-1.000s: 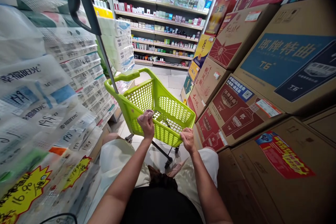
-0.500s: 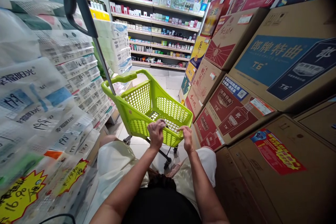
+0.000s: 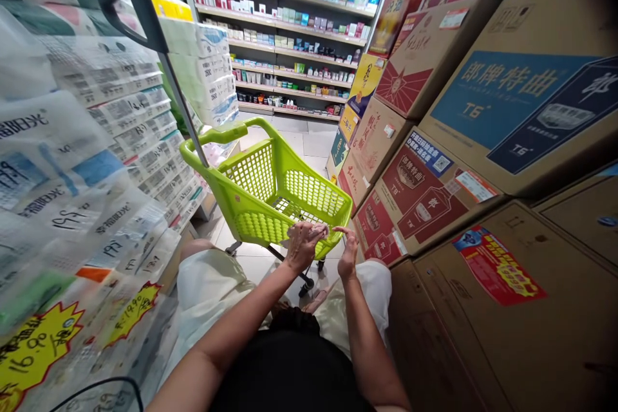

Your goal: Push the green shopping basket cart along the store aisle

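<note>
A lime-green shopping cart (image 3: 246,196) with a perforated basket stands in front of my knees. My left hand (image 3: 302,248) is over the basket's near rim, its fingers closed round a small crumpled pinkish-grey cloth (image 3: 317,232). Just to the right, my right hand (image 3: 346,256) is raised by the basket's near right corner, its index finger stretched toward the cloth and the other fingers loosely bent. Nothing shows in this hand, and a small gap separates its fingertip from the cloth. Whether either hand touches the cart rim I cannot tell.
Stacked cardboard cartons (image 3: 483,109) wall the right side. Plastic-wrapped paper packs (image 3: 87,206) pile up on the left. A grey handle (image 3: 111,0) on a metal pole rises by the cart. Shelves of boxed goods (image 3: 290,45) stand behind, across a tiled floor (image 3: 302,138).
My left hand has moved right with the cloth, closer to my right hand. The right hand has turned, its index finger now straighter. The view has shifted slightly.
</note>
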Tool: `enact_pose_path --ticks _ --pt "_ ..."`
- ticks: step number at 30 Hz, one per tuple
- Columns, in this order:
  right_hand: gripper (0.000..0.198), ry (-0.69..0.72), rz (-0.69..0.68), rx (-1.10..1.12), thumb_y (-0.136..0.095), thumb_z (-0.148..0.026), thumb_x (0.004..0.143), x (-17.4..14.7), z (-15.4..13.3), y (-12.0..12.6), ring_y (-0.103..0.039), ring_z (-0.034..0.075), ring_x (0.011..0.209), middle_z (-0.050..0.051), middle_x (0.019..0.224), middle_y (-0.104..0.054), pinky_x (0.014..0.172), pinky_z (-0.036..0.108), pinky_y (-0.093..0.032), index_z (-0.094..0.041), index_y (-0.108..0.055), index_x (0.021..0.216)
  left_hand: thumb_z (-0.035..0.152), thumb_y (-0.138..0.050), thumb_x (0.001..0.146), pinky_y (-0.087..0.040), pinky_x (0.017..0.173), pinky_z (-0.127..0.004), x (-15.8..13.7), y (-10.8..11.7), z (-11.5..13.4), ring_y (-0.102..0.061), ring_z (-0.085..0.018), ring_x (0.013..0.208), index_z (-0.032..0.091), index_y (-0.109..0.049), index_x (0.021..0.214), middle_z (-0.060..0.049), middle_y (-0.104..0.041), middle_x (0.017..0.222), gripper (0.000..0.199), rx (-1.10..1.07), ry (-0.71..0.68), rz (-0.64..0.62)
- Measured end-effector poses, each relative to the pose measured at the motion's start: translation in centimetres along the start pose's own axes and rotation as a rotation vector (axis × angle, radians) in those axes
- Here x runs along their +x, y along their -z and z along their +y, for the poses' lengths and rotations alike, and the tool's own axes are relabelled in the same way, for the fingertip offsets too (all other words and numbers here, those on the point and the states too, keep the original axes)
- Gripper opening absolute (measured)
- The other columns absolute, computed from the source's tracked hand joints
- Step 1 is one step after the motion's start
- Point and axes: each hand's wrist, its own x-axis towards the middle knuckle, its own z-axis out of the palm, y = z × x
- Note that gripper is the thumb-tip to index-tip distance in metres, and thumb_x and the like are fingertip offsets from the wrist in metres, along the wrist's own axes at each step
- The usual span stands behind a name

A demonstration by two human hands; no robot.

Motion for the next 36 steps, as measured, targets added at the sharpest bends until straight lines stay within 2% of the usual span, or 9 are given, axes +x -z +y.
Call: enact_pose_path --ticks 6,9,12,14,18,20,25,30,36 --pt "0.061 -0.160 0.236 0.170 -0.014 -0.056 0.105 0.7 0.5 0.1 -0.062 0.022 0.104 0.008 0.100 -0.069 0.100 0.040 -0.043 -0.021 -0.064 0.104 0.014 -0.056 0.095 -0.041 0.098 -0.044 0.2 -0.1 0.6 -0.045 -0.030 0.122 0.034 -0.074 0.128 -0.013 -0.057 0.123 0.042 0.018 -0.056 -0.060" --pt "0.065 -0.143 0.130 0.114 -0.014 -0.059 0.104 0.5 0.9 -0.1 -0.063 0.022 0.099 0.008 0.097 -0.070 0.097 0.040 -0.044 -0.020 -0.066 0.103 0.012 -0.051 0.097 -0.041 0.098 -0.043 0.7 0.8 -2.5 -0.048 -0.028 0.117 0.034 -0.076 0.125 -0.012 -0.060 0.118 0.043 0.007 0.016 -0.030" --pt "0.068 -0.117 -0.012 0.017 -0.016 -0.059 0.105 -0.1 1.0 -0.2 -0.063 0.024 0.102 0.009 0.098 -0.073 0.100 0.041 -0.042 -0.019 -0.070 0.100 0.012 -0.047 0.097 -0.042 0.097 -0.045 1.6 2.1 -5.7 -0.049 -0.029 0.108 0.026 -0.077 0.123 -0.016 -0.059 0.113 0.042 0.090 0.345 0.118" --pt "0.068 -0.106 -0.015 -0.049 -0.016 -0.057 0.105 -0.4 0.9 -0.5 -0.061 0.025 0.107 0.010 0.101 -0.074 0.103 0.043 -0.039 -0.020 -0.072 0.097 0.013 -0.048 0.097 -0.043 0.097 -0.047 1.8 2.3 -5.9 -0.048 -0.031 0.106 0.022 -0.077 0.122 -0.018 -0.058 0.113 0.040 0.131 0.488 0.185" --pt "0.068 -0.043 0.006 -0.162 -0.013 -0.055 0.106 -0.3 0.8 -0.8 -0.063 0.025 0.104 0.010 0.099 -0.075 0.105 0.046 -0.035 -0.020 -0.072 0.104 0.009 -0.051 0.094 -0.043 0.099 -0.045 0.9 1.1 -3.3 -0.048 -0.030 0.110 0.029 -0.078 0.120 -0.014 -0.059 0.115 0.043 0.007 0.237 0.052" --pt "0.068 0.019 -0.046 -0.210 -0.012 -0.054 0.107 -0.1 0.9 -0.6 -0.064 0.025 0.103 0.010 0.101 -0.075 0.107 0.047 -0.033 -0.020 -0.071 0.108 0.006 -0.051 0.091 -0.043 0.100 -0.045 0.8 1.0 -3.2 -0.048 -0.030 0.111 0.029 -0.078 0.121 -0.015 -0.060 0.117 0.046 -0.014 0.192 0.032" --pt "0.066 0.075 -0.097 -0.287 -0.009 -0.050 0.108 -0.2 0.9 -0.2 -0.067 0.023 0.098 0.009 0.100 -0.076 0.107 0.047 -0.031 -0.020 -0.069 0.107 0.014 -0.050 0.095 -0.043 0.096 -0.048 2.1 2.3 -6.2 -0.048 -0.032 0.105 0.022 -0.079 0.116 -0.018 -0.057 0.113 0.037 0.088 0.573 0.225" --pt "0.058 0.129 -0.127 -0.314 -0.013 -0.040 0.109 -0.4 -0.8 -1.4 -0.068 0.021 0.097 0.007 0.100 -0.075 0.107 0.045 -0.030 -0.021 -0.068 0.107 0.012 -0.053 0.094 -0.043 0.096 -0.045 1.6 2.7 -6.0 -0.048 -0.031 0.108 0.029 -0.080 0.116 -0.015 -0.060 0.115 0.039 -0.024 0.310 0.044" --pt "0.050 0.184 -0.190 -0.372 -0.017 -0.033 0.109 -0.5 -1.9 -1.6 -0.067 0.019 0.105 0.006 0.108 -0.075 0.109 0.042 -0.028 -0.021 -0.066 0.110 0.020 -0.050 0.097 -0.044 0.097 -0.049 3.4 5.1 -9.8 -0.049 -0.032 0.104 0.021 -0.078 0.118 -0.017 -0.057 0.113 0.035 0.055 0.663 0.277"
